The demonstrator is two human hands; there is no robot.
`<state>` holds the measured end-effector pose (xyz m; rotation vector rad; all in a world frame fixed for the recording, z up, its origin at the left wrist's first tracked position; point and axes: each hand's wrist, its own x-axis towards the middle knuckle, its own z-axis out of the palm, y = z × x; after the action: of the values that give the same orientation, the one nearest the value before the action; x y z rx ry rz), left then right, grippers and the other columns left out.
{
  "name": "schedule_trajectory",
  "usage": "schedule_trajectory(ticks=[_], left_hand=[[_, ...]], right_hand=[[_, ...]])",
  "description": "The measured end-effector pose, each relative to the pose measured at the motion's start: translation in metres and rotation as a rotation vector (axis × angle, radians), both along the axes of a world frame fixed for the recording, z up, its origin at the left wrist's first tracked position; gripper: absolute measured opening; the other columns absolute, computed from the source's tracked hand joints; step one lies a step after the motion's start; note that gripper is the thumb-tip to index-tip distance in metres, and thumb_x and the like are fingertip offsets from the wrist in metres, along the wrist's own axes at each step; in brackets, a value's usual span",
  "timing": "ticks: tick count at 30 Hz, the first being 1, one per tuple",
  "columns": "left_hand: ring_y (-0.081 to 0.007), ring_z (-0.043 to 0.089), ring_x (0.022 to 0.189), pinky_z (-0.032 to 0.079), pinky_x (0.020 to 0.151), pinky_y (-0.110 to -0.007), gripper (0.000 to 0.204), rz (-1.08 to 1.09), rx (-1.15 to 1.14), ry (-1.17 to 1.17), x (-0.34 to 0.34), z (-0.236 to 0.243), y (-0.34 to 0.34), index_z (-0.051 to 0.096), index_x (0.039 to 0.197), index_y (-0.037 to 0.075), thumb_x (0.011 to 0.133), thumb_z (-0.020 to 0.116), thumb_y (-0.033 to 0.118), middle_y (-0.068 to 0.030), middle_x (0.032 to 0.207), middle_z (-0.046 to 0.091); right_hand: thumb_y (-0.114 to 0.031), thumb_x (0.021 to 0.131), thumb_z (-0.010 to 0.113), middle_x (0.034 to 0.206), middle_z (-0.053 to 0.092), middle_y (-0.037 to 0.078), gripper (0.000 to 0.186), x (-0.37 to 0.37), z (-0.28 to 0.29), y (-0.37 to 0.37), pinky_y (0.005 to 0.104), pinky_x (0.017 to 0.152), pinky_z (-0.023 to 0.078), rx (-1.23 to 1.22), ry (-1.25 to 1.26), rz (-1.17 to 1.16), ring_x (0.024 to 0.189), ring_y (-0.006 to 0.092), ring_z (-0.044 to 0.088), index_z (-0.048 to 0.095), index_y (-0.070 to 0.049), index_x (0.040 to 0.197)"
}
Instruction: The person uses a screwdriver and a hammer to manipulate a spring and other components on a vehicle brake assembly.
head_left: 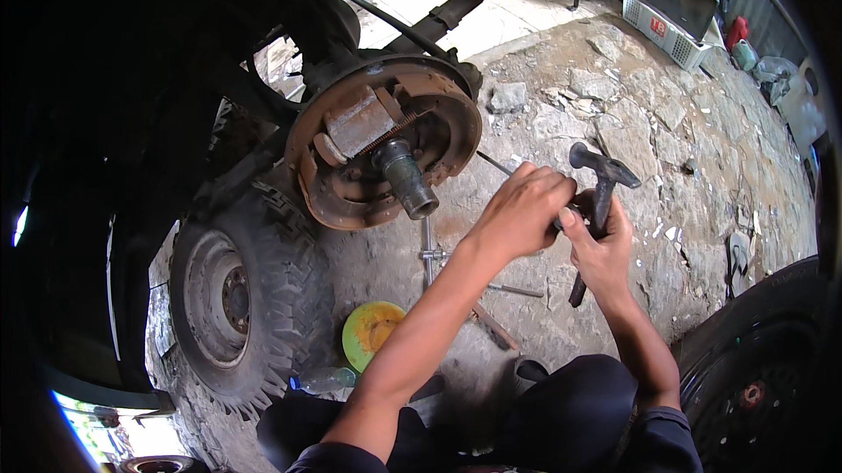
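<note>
In front of me is a rusty brown drum brake assembly (320,197) with its shoes, spring and a protruding hub spindle (405,177). My left hand (524,210) is closed around a screwdriver (494,163), whose thin dark shaft points left toward the brake's rim, apart from it. The fingers hide most of its handle. Close against it, my right hand (607,243) grips a hammer (605,170) by the handle, with the metal head up and the handle end sticking out below.
A treaded wheel (215,298) stands at left, beside a yellow-green bowl (355,337) and a plastic bottle (324,381). A cross-shaped lug wrench (428,254) lies under the spindle. Another tyre (745,333) is at right. Broken stone paving (627,135) stretches behind, with a white crate (645,17).
</note>
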<state>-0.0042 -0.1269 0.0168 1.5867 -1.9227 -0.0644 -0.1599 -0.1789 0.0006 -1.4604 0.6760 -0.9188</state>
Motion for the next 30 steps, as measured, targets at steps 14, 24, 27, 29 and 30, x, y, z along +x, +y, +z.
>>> schedule_trajectory(ticks=[14,24,27,29,30], left_hand=[[-0.0212,0.053,0.101,0.046,0.085,-0.037,0.05,0.446,-0.551,2.088,-0.064,-0.06,0.019,0.048,0.12,0.003,0.102,0.045,0.049,-0.0087,0.107,0.054],[-0.0182,0.048,0.077,0.047,0.076,-0.036,0.022,-0.196,-0.627,2.278,-0.006,-0.007,-0.002,0.049,0.106,0.008,0.102,0.038,0.026,-0.0043,0.084,0.048],[-0.0157,0.044,0.072,0.043,0.07,-0.033,0.018,-0.176,-0.625,2.285,0.004,-0.008,-0.003,0.046,0.096,0.01,0.099,0.035,0.023,-0.0026,0.08,0.044],[-0.0149,0.043,0.071,0.042,0.069,-0.032,0.018,-0.212,-0.621,2.271,0.007,-0.013,-0.003,0.046,0.095,0.01,0.1,0.035,0.024,-0.0019,0.08,0.043],[-0.0145,0.042,0.07,0.041,0.068,-0.032,0.019,-0.23,-0.619,2.263,0.009,-0.015,-0.003,0.046,0.095,0.01,0.101,0.035,0.024,-0.0016,0.079,0.042]], right_hand=[[-0.033,0.097,0.066,0.05,0.049,0.0,0.034,0.016,0.037,0.005,0.0246,0.032,0.027,0.39,0.042,0.122,0.034,0.005,0.037,0.057,-0.002,0.089],[-0.034,0.093,0.072,0.055,0.044,-0.004,0.037,0.031,0.066,0.02,0.0254,0.037,0.029,0.281,0.254,0.163,0.041,0.0046,0.037,0.054,-0.003,0.085],[-0.03,0.088,0.078,0.06,0.05,-0.002,0.037,0.034,0.061,0.015,0.0267,0.044,0.033,0.057,0.331,0.14,0.053,0.0045,0.042,0.056,-0.003,0.076],[-0.029,0.088,0.078,0.06,0.051,-0.002,0.036,0.038,0.056,0.021,0.0279,0.046,0.035,0.007,0.35,0.113,0.055,0.0057,0.043,0.056,-0.002,0.077],[-0.029,0.088,0.078,0.06,0.051,-0.001,0.036,0.04,0.055,0.024,0.0285,0.047,0.036,-0.017,0.358,0.099,0.056,0.0062,0.044,0.056,-0.002,0.077]])
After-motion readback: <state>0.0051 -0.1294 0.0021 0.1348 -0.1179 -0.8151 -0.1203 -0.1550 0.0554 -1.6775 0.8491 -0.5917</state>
